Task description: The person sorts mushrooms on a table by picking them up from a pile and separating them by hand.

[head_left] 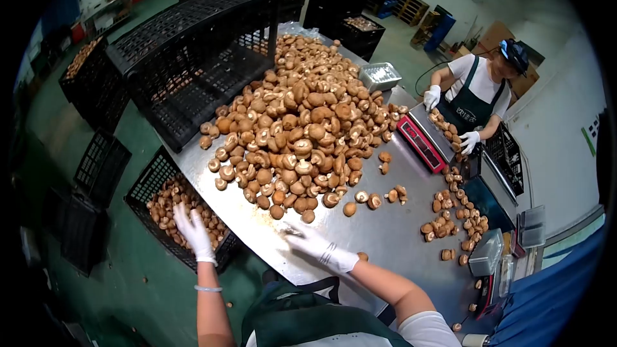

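My left hand (pixel 193 231), in a white glove, reaches over a black crate (pixel 148 180) beside the table. Its fingers are stretched out above the brown shiitake mushrooms (pixel 168 196) in the crate, and none shows in its grasp. Low over the metal table (pixel 379 244) is my right hand (pixel 318 244), gloved too, close to the front edge of a large mushroom pile (pixel 302 115). Its fingers look extended and apart, slightly blurred at the tips, with brown crumbs on the metal near them.
A tilted black crate (pixel 193 58) rests at the table's left side. Across the table, a co-worker (pixel 479 90) in white gloves handles mushrooms beside a red scale (pixel 421 144). Clear plastic trays (pixel 379 77) and loose mushrooms (pixel 459 218) lie around. Stacked crates (pixel 96 83) stand on the floor.
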`<act>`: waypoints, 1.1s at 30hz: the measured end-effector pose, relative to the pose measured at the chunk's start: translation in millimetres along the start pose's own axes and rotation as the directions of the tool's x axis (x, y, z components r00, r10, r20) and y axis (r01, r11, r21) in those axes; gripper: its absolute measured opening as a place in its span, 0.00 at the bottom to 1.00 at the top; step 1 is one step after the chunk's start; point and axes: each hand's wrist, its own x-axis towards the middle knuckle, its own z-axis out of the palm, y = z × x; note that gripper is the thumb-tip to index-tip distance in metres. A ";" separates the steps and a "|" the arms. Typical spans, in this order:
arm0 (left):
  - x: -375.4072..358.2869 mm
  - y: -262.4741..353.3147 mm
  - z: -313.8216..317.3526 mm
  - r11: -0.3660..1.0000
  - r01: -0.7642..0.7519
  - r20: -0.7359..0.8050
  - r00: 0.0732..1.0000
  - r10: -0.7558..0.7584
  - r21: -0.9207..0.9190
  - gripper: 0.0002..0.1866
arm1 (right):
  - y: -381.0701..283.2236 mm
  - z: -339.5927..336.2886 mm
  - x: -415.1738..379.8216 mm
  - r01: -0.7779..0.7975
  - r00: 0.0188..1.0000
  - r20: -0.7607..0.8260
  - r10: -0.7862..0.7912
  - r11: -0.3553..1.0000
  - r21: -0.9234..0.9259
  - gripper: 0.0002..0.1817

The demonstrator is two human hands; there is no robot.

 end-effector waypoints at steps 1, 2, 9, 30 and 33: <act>-0.2 17.3 17.6 0.998 -0.054 0.042 0.998 0.053 0.024 0.24 | 10.0 -16.0 9.8 0.205 0.967 -0.131 -0.219 0.972 -0.113 0.31; -0.9 36.2 34.0 0.993 -0.110 0.083 0.991 0.106 0.047 0.25 | 7.7 -34.7 21.9 0.277 0.929 -0.188 -0.319 0.936 -0.219 0.34; 3.6 145.1 136.6 0.909 -0.389 0.326 0.848 0.418 -0.151 0.29 | -59.7 -114.8 116.4 0.049 0.793 -0.374 -0.480 0.663 -0.747 0.46; -18.7 183.6 202.6 0.777 -0.620 0.403 0.687 0.605 -0.110 0.28 | 23.0 -150.0 116.8 0.066 0.711 -0.400 -0.579 0.621 -0.781 0.26; -41.4 182.4 196.8 0.768 -0.632 0.404 0.679 0.614 -0.106 0.30 | 27.6 -148.9 101.5 0.098 0.698 -0.387 -0.603 0.615 -0.783 0.27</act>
